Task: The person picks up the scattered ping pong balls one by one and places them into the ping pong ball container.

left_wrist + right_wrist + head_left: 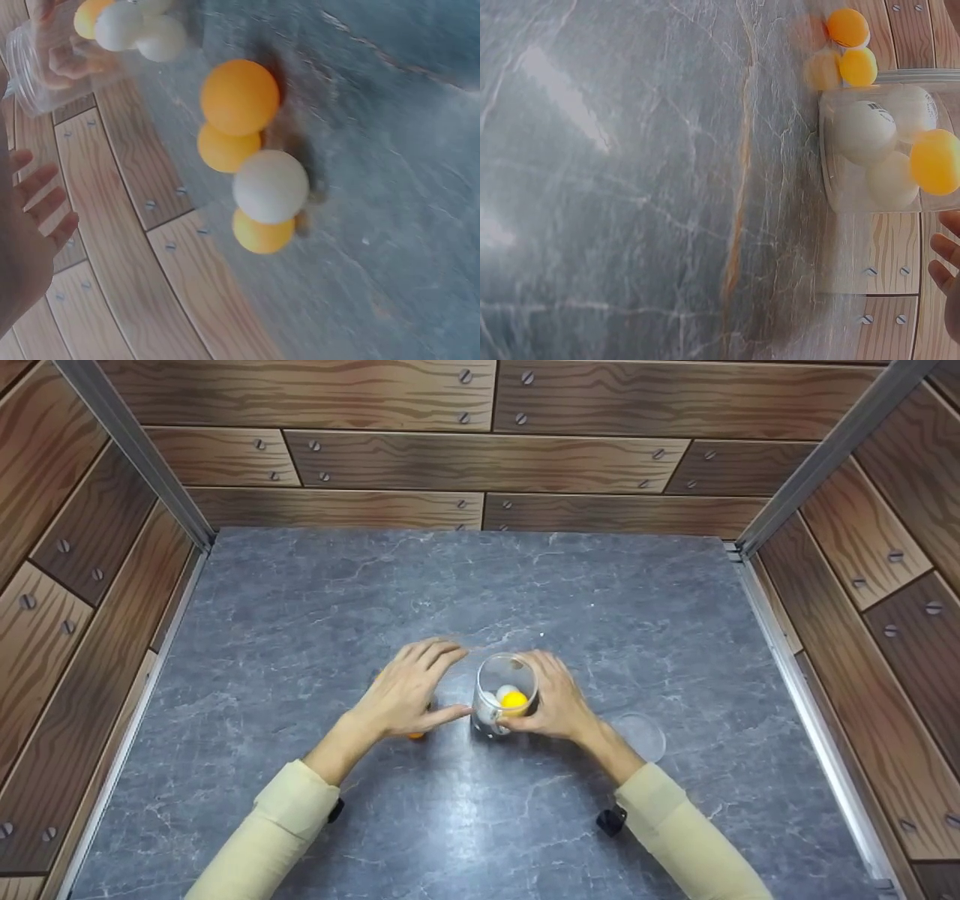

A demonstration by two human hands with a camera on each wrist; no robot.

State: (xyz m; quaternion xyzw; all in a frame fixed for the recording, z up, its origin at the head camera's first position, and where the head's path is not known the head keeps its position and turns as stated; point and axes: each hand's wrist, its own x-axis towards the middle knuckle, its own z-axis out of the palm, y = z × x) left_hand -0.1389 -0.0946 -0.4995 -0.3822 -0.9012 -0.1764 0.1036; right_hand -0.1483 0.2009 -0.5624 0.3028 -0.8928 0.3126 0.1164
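A clear plastic jar (486, 721) stands on the table with its round mouth up. Inside it lie white ping-pong balls (865, 132) and one yellow-orange ball (514, 703). My right hand (559, 701) holds the jar from the right, thumb on the near side and fingers round the far side. Left of the jar, my left hand (405, 690) is spread, palm toward it, holding nothing; its thumb tip comes close to the jar wall. Under that hand, in the left wrist view, an orange ball (240, 97), a white ball (271, 186) and further orange balls (263, 231) sit close together.
A clear round lid (640, 737) lies on the grey marbled table (465, 585), beside the right forearm. Wood-patterned walls (480, 461) with metal corner posts (139, 450) enclose the back and both sides.
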